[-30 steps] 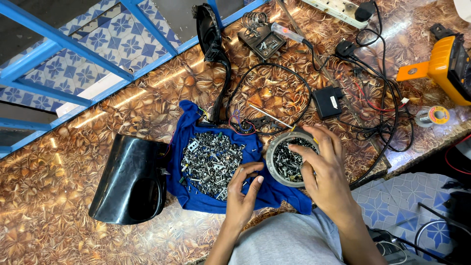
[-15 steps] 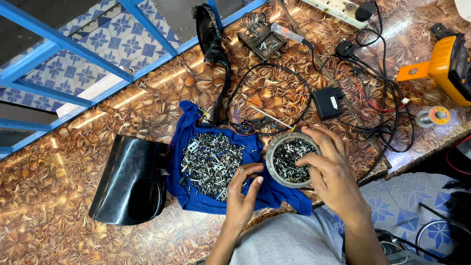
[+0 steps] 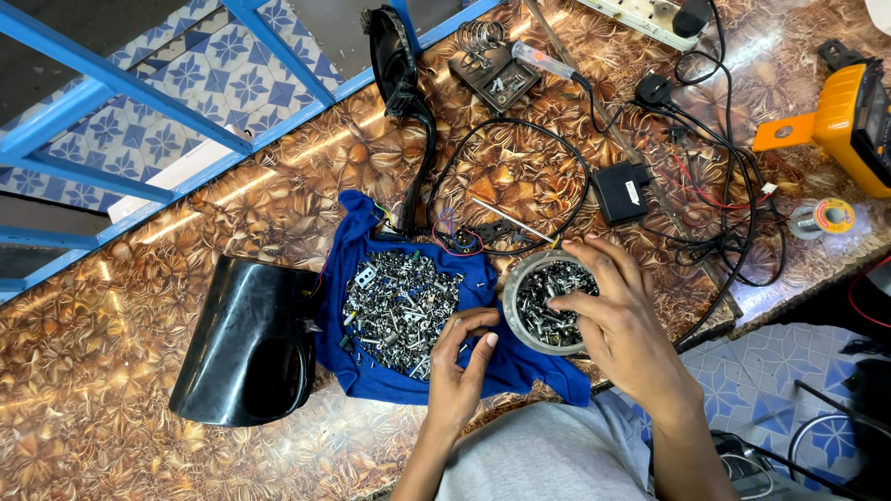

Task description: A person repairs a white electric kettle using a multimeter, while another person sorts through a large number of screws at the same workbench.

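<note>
A blue cloth [image 3: 371, 269] lies on the brown patterned table [image 3: 111, 371] with a heap of small metal screws and parts [image 3: 399, 306] spread on it. At its right edge stands a round metal bowl [image 3: 516, 289] full of more screws. My right hand [image 3: 617, 320] rests over the bowl, fingers curled into its contents. My left hand [image 3: 461, 366] hovers at the near edge of the heap, fingertips pinched together; whether a screw is between them cannot be told.
A black plastic cover [image 3: 246, 343] lies left of the cloth. Behind are tangled black cables [image 3: 557, 158], a small black box [image 3: 622, 192], a yellow meter [image 3: 849, 121], a solder reel [image 3: 826, 218] and a power strip [image 3: 640, 14]. A blue metal frame [image 3: 139, 93] runs along the far edge.
My right hand has shifted slightly over the bowl, fingers dipping into the screws. My left hand stays at the heap's near edge.
</note>
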